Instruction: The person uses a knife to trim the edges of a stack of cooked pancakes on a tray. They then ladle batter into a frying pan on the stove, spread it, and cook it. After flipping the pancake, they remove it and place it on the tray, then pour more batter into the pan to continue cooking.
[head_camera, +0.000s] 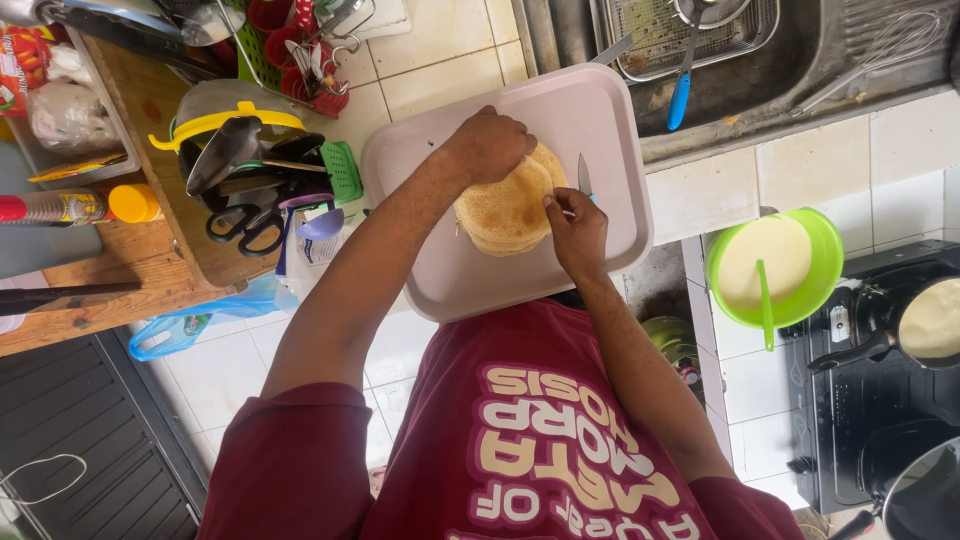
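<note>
Pancakes: stack of flat golden-brown pancakes (505, 212) sitting about the middle of a pale pink tray (610, 120), which is on the tiled bench (440, 60) right in front of the person.
Left hand: left hand (490, 143) comes in from the left and rests on top of the stack at its far edge, fingers curled down over it. So that grip is closed onto the pancakes, more pressing than pinching.
Right hand: right hand (577, 228) is at the stack's right edge, wrapped closed around a small knife (584, 178).
Knife axis: blade runs straight away from the person, along the right side of the stack, tip pointing at the sink (850, 60).
Contact: blade is just beside the pancake edge. Can't tell if it's actually touching.
Which way: pancakes lie to the left of the knife and under the left hand. Both hands are right at the stack, and only the left is clearly touching it.
Nearby: green bowl of batter (775, 265) further right, well apart from the tray, and a pan (930, 320) on the stove beyond it.
</note>
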